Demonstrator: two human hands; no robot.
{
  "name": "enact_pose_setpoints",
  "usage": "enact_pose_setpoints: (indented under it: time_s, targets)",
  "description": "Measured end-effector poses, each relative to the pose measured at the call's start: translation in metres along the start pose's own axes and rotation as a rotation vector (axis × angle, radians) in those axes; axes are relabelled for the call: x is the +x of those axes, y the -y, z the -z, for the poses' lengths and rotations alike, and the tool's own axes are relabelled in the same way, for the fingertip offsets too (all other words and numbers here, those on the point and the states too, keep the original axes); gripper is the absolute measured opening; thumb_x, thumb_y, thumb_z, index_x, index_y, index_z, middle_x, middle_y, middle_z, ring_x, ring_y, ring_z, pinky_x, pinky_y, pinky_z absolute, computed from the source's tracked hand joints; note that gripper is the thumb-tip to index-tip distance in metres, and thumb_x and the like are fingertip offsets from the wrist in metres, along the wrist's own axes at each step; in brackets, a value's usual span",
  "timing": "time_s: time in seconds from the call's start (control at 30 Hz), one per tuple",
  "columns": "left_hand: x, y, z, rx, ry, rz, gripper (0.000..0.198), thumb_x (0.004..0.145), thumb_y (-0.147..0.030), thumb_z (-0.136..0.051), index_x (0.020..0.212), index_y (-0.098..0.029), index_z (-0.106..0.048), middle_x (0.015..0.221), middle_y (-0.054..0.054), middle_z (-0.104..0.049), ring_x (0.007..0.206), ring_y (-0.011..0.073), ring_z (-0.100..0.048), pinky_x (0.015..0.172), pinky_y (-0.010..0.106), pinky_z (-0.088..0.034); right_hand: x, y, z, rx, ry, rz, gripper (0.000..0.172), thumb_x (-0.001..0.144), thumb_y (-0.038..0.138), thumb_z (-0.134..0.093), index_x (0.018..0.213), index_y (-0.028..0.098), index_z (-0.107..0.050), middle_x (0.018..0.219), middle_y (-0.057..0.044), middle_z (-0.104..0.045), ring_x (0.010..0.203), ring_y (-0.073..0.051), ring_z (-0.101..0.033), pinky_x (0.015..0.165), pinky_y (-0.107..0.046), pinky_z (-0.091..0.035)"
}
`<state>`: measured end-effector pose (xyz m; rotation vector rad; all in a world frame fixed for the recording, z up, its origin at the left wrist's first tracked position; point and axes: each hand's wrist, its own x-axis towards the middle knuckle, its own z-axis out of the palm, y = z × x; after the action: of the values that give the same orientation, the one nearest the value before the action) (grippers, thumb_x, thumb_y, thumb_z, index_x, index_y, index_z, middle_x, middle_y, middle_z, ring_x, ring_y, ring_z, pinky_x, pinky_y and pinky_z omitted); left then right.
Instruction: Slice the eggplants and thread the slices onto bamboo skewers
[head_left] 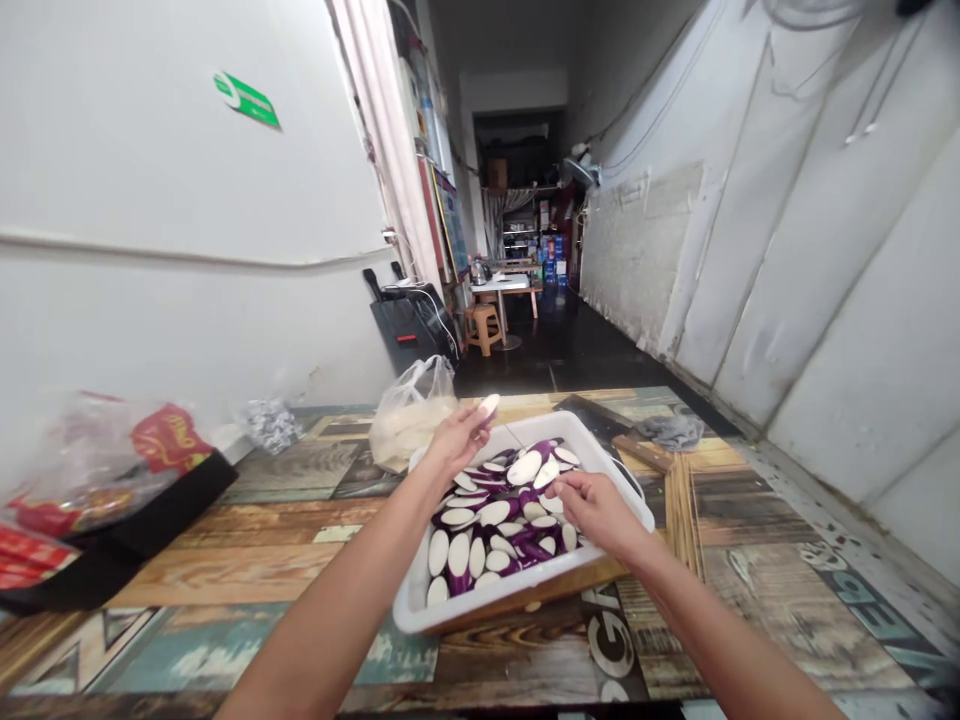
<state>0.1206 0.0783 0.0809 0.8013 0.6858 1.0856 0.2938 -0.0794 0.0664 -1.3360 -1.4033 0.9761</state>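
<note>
My left hand (459,437) is raised over the far left rim of a white plastic tub (431,612), pinching a pale, oval eggplant slice (489,407). My right hand (592,505) is closed in a pinch above the tub's right side. A thin skewer (514,436) shows faintly between the two hands, in line with the right fingertips; its ends are hard to make out. Many purple-skinned eggplant slices (495,513) with white cut faces fill the tub.
Thin bamboo skewers (681,515) lie right of the tub, near a cleaver with a wooden handle (643,453) and a crumpled grey plastic bag (673,432). A knotted clear bag (409,420) sits behind left. A black tray (150,530) of packets stands far left.
</note>
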Motion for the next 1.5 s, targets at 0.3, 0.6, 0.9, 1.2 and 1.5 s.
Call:
enact_pose_setpoints:
  time_s: [0.3,0.6,0.9,1.2,1.5]
  targets:
    - [0.001,0.001,0.002,0.026,-0.033,-0.008,0.01,0.069,-0.01,-0.067,0.07,-0.012,-0.057,0.075,0.005,-0.063,0.056,0.0047,-0.054,0.046,0.012,-0.042,-0.002,0.008,-0.001,-0.041,-0.034,0.025,0.022,0.077,0.023,-0.045,0.067,0.015,-0.062,0.04,0.008,-0.033,0.037,-0.007,-0.025,0.038,-0.02,-0.019]
    - [0.002,0.001,0.003,0.091,-0.078,-0.08,0.021,0.061,-0.014,-0.073,0.075,-0.012,-0.057,0.076,0.005,-0.064,0.061,0.0079,-0.058,0.046,0.013,-0.04,-0.001,0.008,-0.001,-0.065,-0.021,0.006,0.023,0.076,0.023,-0.044,0.067,0.014,-0.063,0.039,0.008,-0.032,0.037,-0.007,-0.024,0.038,-0.02,-0.018]
    - [0.001,0.003,0.0,0.137,-0.072,-0.092,0.02,0.059,-0.013,-0.074,0.073,-0.011,-0.06,0.073,0.004,-0.063,0.056,0.0061,-0.055,0.045,0.013,-0.039,0.0,0.007,0.0,-0.062,-0.015,-0.028,0.023,0.074,0.024,-0.044,0.066,0.014,-0.063,0.039,0.008,-0.031,0.037,-0.007,-0.023,0.038,-0.019,-0.017]
    - [0.0,0.003,0.0,0.144,-0.029,-0.054,0.014,0.062,-0.012,-0.072,0.072,-0.011,-0.062,0.068,0.004,-0.061,0.053,0.0049,-0.052,0.043,0.013,-0.038,0.0,0.006,0.0,-0.049,-0.013,-0.046,0.023,0.075,0.025,-0.044,0.069,0.014,-0.063,0.041,0.008,-0.033,0.038,-0.007,-0.024,0.037,-0.019,-0.017]
    - [-0.007,0.004,-0.009,0.135,-0.037,-0.029,0.011,0.065,-0.006,-0.068,0.071,-0.01,-0.06,0.068,0.005,-0.06,0.05,0.0045,-0.051,0.042,0.013,-0.038,-0.001,0.007,0.001,-0.052,-0.01,-0.056,0.024,0.075,0.025,-0.043,0.07,0.013,-0.063,0.041,0.008,-0.032,0.037,-0.007,-0.023,0.037,-0.019,-0.016]
